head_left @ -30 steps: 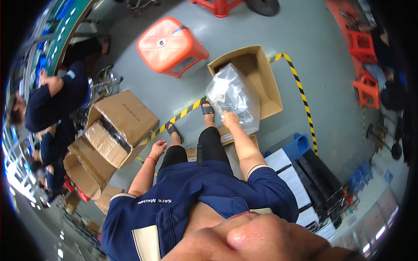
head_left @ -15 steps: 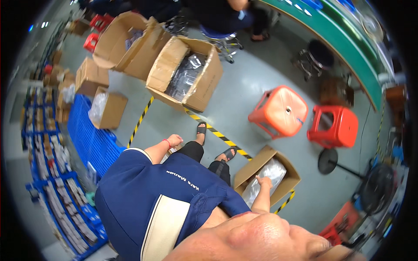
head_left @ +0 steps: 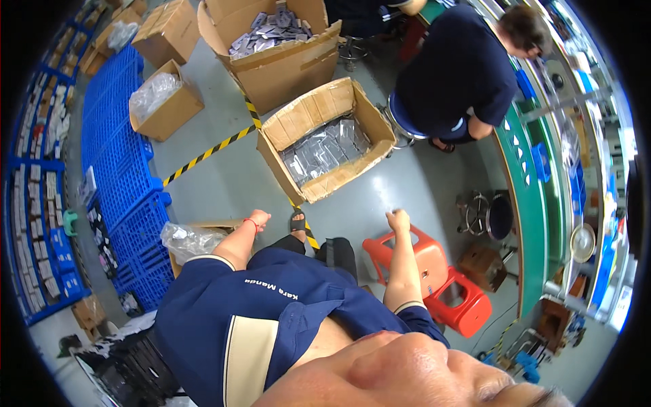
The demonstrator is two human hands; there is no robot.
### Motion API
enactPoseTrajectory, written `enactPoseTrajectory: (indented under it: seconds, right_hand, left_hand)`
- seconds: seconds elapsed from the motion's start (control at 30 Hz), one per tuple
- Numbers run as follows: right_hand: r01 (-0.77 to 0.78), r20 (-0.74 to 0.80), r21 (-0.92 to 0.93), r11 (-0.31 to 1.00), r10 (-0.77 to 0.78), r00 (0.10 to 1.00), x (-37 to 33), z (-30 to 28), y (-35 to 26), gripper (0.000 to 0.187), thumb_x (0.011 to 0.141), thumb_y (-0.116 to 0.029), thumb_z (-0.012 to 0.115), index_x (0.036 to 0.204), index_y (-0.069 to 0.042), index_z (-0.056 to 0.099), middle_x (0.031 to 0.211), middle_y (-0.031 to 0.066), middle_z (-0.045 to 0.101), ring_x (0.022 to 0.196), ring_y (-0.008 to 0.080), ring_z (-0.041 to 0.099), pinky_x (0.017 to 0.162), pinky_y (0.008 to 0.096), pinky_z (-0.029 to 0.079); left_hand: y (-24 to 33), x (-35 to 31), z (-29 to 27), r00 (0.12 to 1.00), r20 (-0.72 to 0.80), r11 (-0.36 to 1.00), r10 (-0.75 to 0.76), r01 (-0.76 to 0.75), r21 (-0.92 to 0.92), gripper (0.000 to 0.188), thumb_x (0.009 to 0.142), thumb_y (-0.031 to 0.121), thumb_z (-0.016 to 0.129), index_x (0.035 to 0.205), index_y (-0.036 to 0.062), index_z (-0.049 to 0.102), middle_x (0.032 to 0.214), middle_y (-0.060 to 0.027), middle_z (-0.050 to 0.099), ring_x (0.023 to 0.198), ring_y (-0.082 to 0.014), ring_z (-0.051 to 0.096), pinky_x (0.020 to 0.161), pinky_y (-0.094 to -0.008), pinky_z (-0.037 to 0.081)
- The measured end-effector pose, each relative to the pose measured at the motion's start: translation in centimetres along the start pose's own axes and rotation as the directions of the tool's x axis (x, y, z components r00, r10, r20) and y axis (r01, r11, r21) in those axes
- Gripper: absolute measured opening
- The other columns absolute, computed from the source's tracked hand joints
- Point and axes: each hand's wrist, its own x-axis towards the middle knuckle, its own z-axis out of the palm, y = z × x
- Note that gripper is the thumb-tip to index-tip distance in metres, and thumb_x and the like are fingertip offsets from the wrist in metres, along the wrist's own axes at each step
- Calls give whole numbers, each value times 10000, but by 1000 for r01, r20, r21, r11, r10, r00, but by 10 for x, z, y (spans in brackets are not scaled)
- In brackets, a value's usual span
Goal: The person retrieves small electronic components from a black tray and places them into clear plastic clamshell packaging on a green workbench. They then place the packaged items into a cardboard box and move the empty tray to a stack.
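Note:
My left hand (head_left: 260, 218), with a red band at its wrist, hangs ahead of my body. Its fingers look loosely curled, with nothing visible in them. A carton (head_left: 215, 224) with a clear plastic bag (head_left: 190, 242) in it stands beside my left forearm, which partly hides it. My right hand (head_left: 398, 220) is held forward with closed fingers and nothing showing in them. It is nearest to an orange-red stool (head_left: 426, 261), partly hidden by my right forearm. Ahead, between my hands, stands an open carton (head_left: 329, 185) of flat clear-and-dark plastic pieces (head_left: 325, 150).
A taller carton (head_left: 285, 78) of small grey parts stands behind. Blue pallets (head_left: 125, 159) and a carton with plastic wrap (head_left: 168, 112) lie left. A person (head_left: 454, 74) sits at the green bench (head_left: 532, 224). A red stool (head_left: 464, 308) and a dark round stool (head_left: 500, 216) stand right.
My view has swung rightward, toward the bench. My right hand has come away from a bag-lined carton and now reaches forward by the stool. The left arm remains forward.

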Motion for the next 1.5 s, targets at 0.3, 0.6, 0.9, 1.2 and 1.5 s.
enactPoseTrajectory:
  seconds: [0.3,0.6,0.9,1.2,1.5]
  right_hand:
    - [242,19,-147,959,-242,970,257,-53,-185,515,684,-320,667,1070,-8,530,1057,232,584,1002,358,561,864,411,453]
    - [397,205,-279,874,-349,914,442,35,-232,399,719,-274,675,969,24,586,1005,222,606,975,376,568,839,409,468]
    - [681,475,-507,529,-487,733,448,18,-250,330,730,-294,630,820,23,649,896,238,622,891,348,607,793,413,486]
    - [851,458,-106,514,-735,501,361,-34,-325,196,666,-148,626,632,43,606,609,200,608,579,316,621,579,385,492]
    - [542,512,535,648,-759,403,120,-174,-539,77,665,-1,548,607,-13,598,552,-4,548,466,72,469,435,227,357]
  left_hand:
    - [92,39,38,975,-214,955,-59,-8,-297,572,753,405,632,1109,-34,544,1164,-191,544,1024,-306,551,808,-377,476]
    - [130,105,94,910,-358,951,-208,103,-291,443,738,416,626,906,7,653,910,-198,640,857,-320,624,771,-381,496]
    - [136,99,56,925,-375,993,-54,90,80,338,720,318,602,823,2,665,872,-231,626,846,-358,615,761,-415,494]
    - [70,61,-57,894,-447,1000,-25,16,-23,273,617,234,587,737,-1,660,803,-231,622,785,-357,623,708,-412,496]
    - [-26,-114,-243,803,-596,903,2,-257,-344,250,565,218,647,596,-28,614,527,-158,564,510,-239,575,515,-354,448]
